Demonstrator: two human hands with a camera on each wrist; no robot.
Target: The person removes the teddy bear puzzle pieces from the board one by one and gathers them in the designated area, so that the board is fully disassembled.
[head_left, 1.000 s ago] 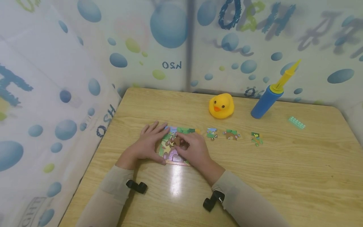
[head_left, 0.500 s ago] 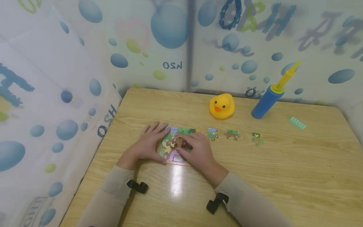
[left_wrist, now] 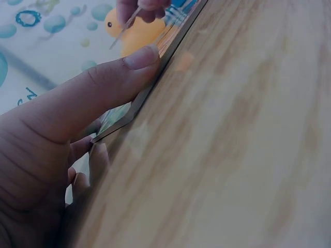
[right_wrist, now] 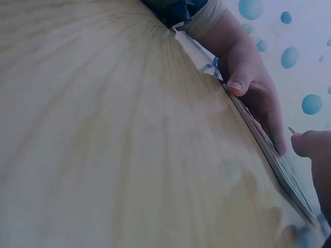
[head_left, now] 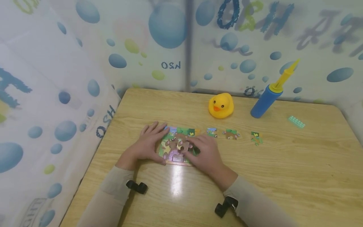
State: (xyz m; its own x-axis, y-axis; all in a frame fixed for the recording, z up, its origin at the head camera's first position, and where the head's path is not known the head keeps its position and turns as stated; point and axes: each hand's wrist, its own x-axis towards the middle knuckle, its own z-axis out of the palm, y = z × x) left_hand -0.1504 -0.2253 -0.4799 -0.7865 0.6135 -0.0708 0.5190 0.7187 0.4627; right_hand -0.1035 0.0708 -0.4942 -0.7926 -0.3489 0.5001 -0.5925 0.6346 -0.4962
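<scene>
Left of centre on the counter, the jigsaw lies flat, with the left hand at one side and the right hand covering part of the other. From my remote seat I judge the step in hand to be fitting a piece, and I'd take it slowly. The held piece is tilted above the jigsaw; I'd turn it until its tabs and picture agree with the pieces around the gap, level it, lower it straight and press evenly. Pushing it in at a slant could lift what is already laid. Which gap it belongs to I cannot tell, since the right hand hides some of the surface.

On the left, I see the fingers spread wide and nearly straight, grasping no piece: the thumb touches the near edge of the jigsaw and the others lie by its far left corner. I'd want only light pressure there, enough to stop sliding. On the right, thumb and fingers are drawn close, pinching the held piece. Three loose pieces lie in a row farther right, apart from the jigsaw.
</scene>
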